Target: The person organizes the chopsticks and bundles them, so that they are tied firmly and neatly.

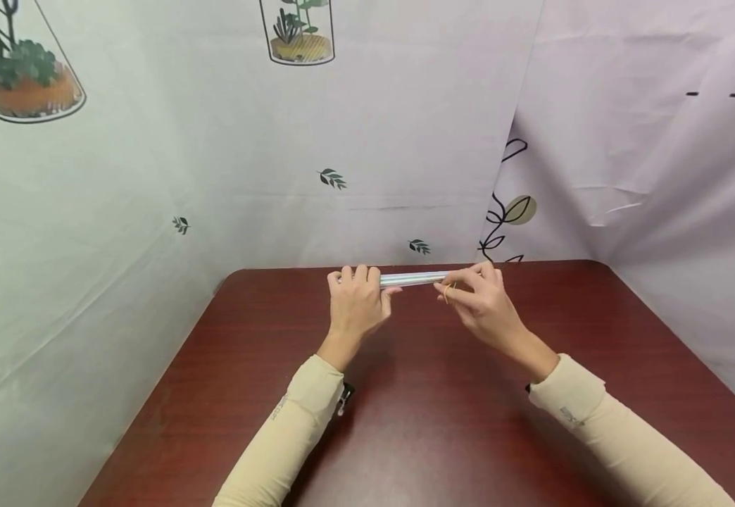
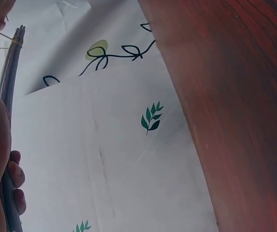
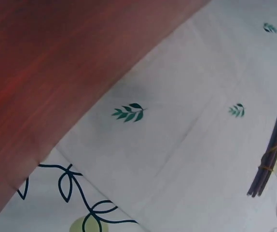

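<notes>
My left hand (image 1: 356, 301) grips a bundle of thin, straight sticks (image 1: 413, 279) near its left end, fingers curled over it. The sticks look pale and silvery in the head view, darker in the wrist views; their exact kind I cannot tell. A yellow rubber band (image 3: 267, 168) loops around the bundle close to its right end. My right hand (image 1: 486, 304) pinches this band and stretches part of it away from the sticks. In the left wrist view, the band (image 2: 3, 36) runs from the right fingers to the stick tips. The bundle is held roughly level above the table.
A dark red-brown wooden table (image 1: 431, 422) lies under both hands. White cloth (image 1: 380, 141) printed with plants hangs behind its far edge and along the sides. Beside the left sleeve, a small black object (image 1: 346, 396) shows at the wrist.
</notes>
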`<state>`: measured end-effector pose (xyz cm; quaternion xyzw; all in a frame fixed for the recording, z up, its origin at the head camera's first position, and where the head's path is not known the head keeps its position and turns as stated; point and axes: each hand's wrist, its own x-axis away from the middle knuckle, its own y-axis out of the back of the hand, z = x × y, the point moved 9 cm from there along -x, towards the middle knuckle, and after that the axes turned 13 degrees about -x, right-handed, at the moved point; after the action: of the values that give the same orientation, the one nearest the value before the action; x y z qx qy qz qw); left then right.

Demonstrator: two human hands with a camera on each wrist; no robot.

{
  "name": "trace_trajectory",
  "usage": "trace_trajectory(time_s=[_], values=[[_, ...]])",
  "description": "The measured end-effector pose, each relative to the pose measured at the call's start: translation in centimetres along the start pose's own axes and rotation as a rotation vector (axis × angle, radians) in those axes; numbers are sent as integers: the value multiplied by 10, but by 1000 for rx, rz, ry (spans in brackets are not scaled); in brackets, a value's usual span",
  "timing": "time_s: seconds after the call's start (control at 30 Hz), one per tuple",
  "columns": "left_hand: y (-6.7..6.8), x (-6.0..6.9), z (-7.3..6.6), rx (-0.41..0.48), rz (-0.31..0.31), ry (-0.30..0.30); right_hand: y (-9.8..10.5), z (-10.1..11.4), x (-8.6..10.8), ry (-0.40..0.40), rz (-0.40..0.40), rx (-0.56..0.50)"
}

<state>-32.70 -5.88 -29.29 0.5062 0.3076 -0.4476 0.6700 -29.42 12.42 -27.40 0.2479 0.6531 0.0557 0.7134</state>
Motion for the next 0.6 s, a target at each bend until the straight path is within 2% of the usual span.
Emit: trace_trajectory(time_s=[0.1,0.13,0.2,0.27,0.4,0.6], values=[[1,2,3,-19,-1,32,2,11,6,62,-69,58],[2,3,4,-23,-4,41,3,13,7,61,-91,70],[3,5,5,-28,-7,54,7,11,10,3,-146,59],[4,5,5,-25,-6,56,11,2,12,-109,-197,28],[3,2,4,-12,11,59,20,-21,18,-402,-291,-38],[4,-2,4,-13,10,67,20,-41,29,-753,-298,-16]])
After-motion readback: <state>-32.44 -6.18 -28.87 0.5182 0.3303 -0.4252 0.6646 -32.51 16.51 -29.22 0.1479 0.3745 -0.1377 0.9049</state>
